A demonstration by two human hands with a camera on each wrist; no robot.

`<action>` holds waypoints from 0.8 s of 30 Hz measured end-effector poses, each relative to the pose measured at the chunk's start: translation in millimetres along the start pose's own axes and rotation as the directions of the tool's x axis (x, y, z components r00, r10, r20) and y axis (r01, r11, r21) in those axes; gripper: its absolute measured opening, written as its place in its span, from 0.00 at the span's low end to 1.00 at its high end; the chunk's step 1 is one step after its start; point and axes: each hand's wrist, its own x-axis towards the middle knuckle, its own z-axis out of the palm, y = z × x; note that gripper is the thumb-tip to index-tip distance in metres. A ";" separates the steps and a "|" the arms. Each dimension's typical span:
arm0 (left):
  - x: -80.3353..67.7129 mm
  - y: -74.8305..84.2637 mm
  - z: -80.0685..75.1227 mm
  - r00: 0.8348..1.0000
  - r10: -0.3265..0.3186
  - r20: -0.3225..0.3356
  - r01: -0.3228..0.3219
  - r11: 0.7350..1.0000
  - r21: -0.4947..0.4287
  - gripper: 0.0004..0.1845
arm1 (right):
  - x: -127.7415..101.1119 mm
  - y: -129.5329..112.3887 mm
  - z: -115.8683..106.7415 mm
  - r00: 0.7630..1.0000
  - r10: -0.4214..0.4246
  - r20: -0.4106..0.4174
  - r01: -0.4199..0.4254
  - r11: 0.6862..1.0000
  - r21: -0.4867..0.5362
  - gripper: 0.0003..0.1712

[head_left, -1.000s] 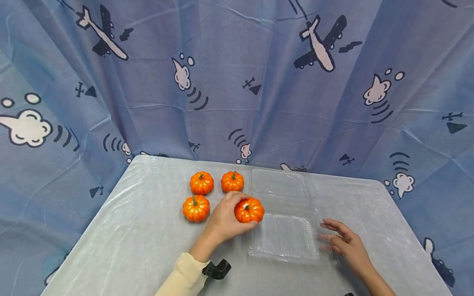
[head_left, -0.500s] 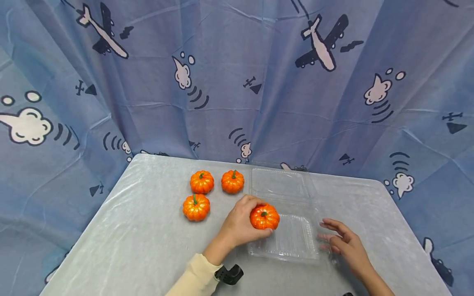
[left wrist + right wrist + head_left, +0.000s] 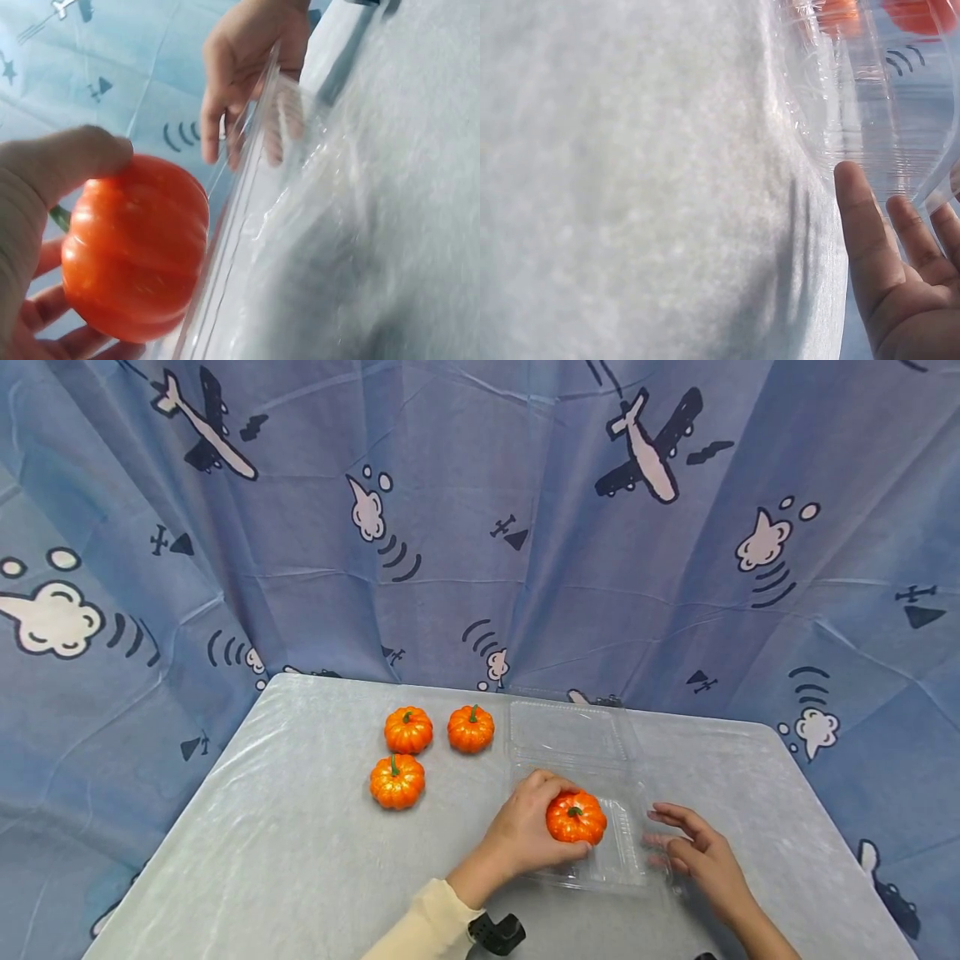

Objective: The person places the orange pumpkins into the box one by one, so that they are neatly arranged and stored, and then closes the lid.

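Glossy, ribbed, orange pumpkin (image 3: pixel 576 831): the left hand (image 3: pixel 525 828) is gripping it just above the near tray (image 3: pixel 630 856) of a clear plastic hinged container (image 3: pixel 567 732), right of the middle of the pale worktop (image 3: pixel 255 835). Three matching orange pumpkins (image 3: pixel 397 782): standing toward the worktop's far edge, left of the container, apparently awaiting loading. Right hand (image 3: pixel 697 852): relaxing, holding nothing, beside the container's right edge, contact unclear. Tray: bearing none; packing seems to be barely beginning.

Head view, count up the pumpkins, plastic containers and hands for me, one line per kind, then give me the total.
Orange pumpkins: 4 (3 on the table, 1 held)
Open clear plastic container: 1
Hands: 2 (left hand holding a pumpkin, right hand beside the container)
Total: 7
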 end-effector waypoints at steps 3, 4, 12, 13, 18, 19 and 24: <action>3.8 2.5 7.4 0.999 -0.029 0.025 0.029 1.000 -0.010 0.31 | 0.2 0.3 0.3 1.000 -0.010 0.005 0.010 1.000 0.008 0.27; 5.2 3.0 10.0 0.999 -0.039 0.032 0.040 0.999 -0.014 0.31 | 0.3 0.3 0.4 1.000 -0.010 0.007 0.010 1.000 0.010 0.27; 16.5 8.1 27.7 0.994 -0.076 0.079 0.077 0.997 -0.018 0.31 | 1.2 0.3 -1.2 1.000 -0.008 0.018 0.007 1.000 0.030 0.26; 17.3 8.4 30.1 0.993 -0.073 0.089 0.075 0.997 -0.013 0.31 | 1.2 0.1 -1.3 1.000 -0.005 0.018 0.005 1.000 0.031 0.26; 17.8 10.5 39.0 0.990 -0.056 0.131 0.056 0.998 0.004 0.30 | 0.9 -1.0 -1.5 1.000 0.009 0.019 -0.010 1.000 0.018 0.27; 17.4 10.9 40.5 0.989 -0.056 0.138 0.056 0.998 0.000 0.30 | 0.9 -1.0 -1.5 1.000 0.009 0.018 -0.010 1.000 0.020 0.27; 14.8 14.1 46.4 0.985 -0.073 0.155 0.080 0.996 -0.042 0.30 | 1.1 0.1 -1.4 1.000 0.000 0.024 -0.001 0.999 0.036 0.26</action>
